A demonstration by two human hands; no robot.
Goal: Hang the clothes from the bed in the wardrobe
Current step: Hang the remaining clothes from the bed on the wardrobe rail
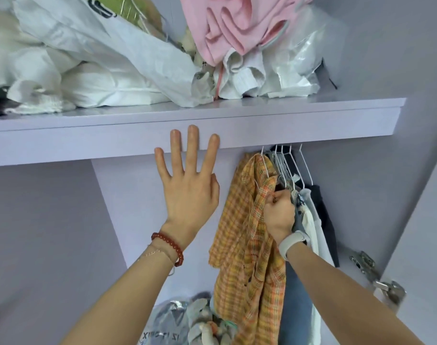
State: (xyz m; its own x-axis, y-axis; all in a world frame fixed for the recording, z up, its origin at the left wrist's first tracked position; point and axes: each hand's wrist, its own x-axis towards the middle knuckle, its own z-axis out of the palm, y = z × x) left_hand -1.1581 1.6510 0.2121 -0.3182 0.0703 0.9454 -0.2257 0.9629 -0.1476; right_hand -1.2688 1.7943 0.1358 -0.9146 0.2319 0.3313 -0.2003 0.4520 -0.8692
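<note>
An orange-and-yellow plaid shirt (pixel 239 245) hangs on a white wire hanger (pixel 264 160) under the wardrobe shelf (pixel 312 125). My right hand (pixel 279 211) is closed on the shirt's fabric near the collar, with a white watch on its wrist. My left hand (pixel 187 185) is raised flat with fingers spread, fingertips against the shelf's front edge, holding nothing. To the right of the plaid shirt hang several other garments (pixel 312 215), white, grey and dark, on white hangers. The rail itself is hidden behind the shelf edge.
The upper shelf carries white bedding and bags (pixel 88 70), a pink garment (pixel 232 28) and plastic packets (pixel 299 63). Bags and soft items (pixel 187 322) lie at the wardrobe bottom. Metal door hinges (pixel 366 265) sit on the right wall. A partition panel (pixel 127 207) stands left of the hanging clothes.
</note>
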